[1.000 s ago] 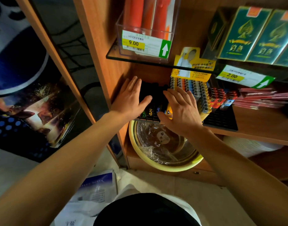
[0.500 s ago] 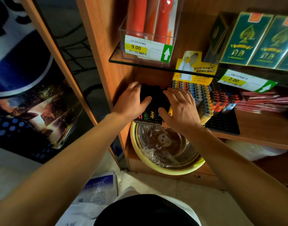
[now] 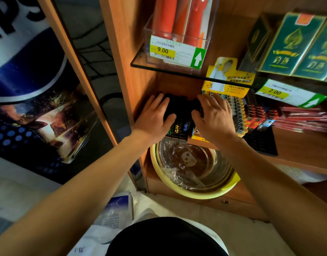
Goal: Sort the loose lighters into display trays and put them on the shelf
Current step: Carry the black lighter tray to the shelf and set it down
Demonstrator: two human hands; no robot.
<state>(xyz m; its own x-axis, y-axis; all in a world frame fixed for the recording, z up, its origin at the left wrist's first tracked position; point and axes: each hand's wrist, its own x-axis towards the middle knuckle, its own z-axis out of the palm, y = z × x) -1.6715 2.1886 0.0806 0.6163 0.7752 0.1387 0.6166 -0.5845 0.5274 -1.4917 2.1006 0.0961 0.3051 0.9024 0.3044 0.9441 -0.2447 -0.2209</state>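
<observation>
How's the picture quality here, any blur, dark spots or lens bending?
Head view: dim, warm light; the black lighter tray under the left hand and right hand sits in shadow, its detail lost. The green boxes at the right edge are soft. Wide-angle bending bows the shelf upright. No strong glare.

Two hands [image 3: 153,117], two price tags [image 3: 175,51].

Tray of lighters [image 3: 179,124] on shelf [image 3: 297,145], second lighter tray [image 3: 236,111] right of it, bowl [image 3: 194,169] below
</observation>
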